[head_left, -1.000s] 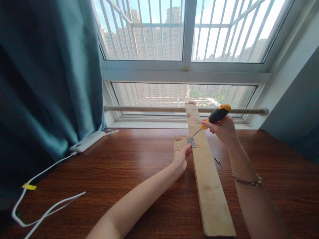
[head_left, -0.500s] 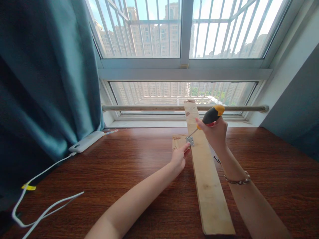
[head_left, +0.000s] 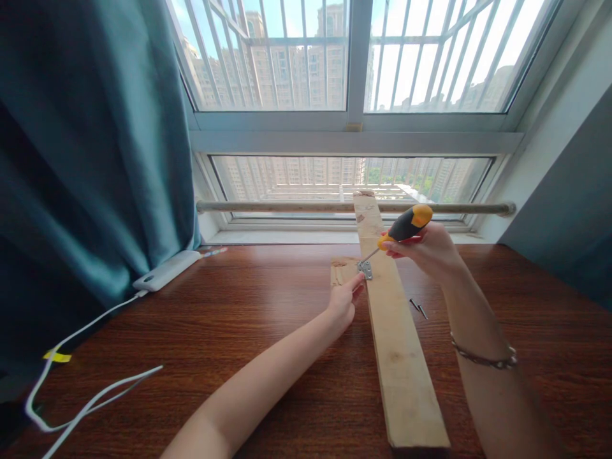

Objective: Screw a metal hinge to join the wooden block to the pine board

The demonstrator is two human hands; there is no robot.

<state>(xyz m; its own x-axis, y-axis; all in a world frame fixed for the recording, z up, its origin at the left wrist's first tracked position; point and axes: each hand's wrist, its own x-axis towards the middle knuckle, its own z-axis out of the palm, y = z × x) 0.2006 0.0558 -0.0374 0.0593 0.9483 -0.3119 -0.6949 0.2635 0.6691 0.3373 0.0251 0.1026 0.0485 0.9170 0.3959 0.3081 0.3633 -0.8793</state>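
Note:
A long pale wooden plank (head_left: pixel 399 338) lies on the dark wooden table (head_left: pixel 215 331), running away from me toward the window. A small metal hinge (head_left: pixel 366 270) sits at its left edge, beside a short wooden block (head_left: pixel 340 270). My right hand (head_left: pixel 428 248) is closed round the black and orange handle of a screwdriver (head_left: pixel 404 226), whose tip rests on the hinge. My left hand (head_left: pixel 345 299) presses its fingertips against the plank's edge just below the hinge, fingers bent.
Two loose screws (head_left: pixel 419 308) lie on the table right of the plank. A white power bank (head_left: pixel 167 271) with white cables (head_left: pixel 90 395) sits at the left by a teal curtain (head_left: pixel 86 166). A metal rail (head_left: pixel 287 207) runs across the window.
My right hand has turned with the screwdriver handle, its wrist swinging right, so the loose screws show again. The left hand and plank stay put.

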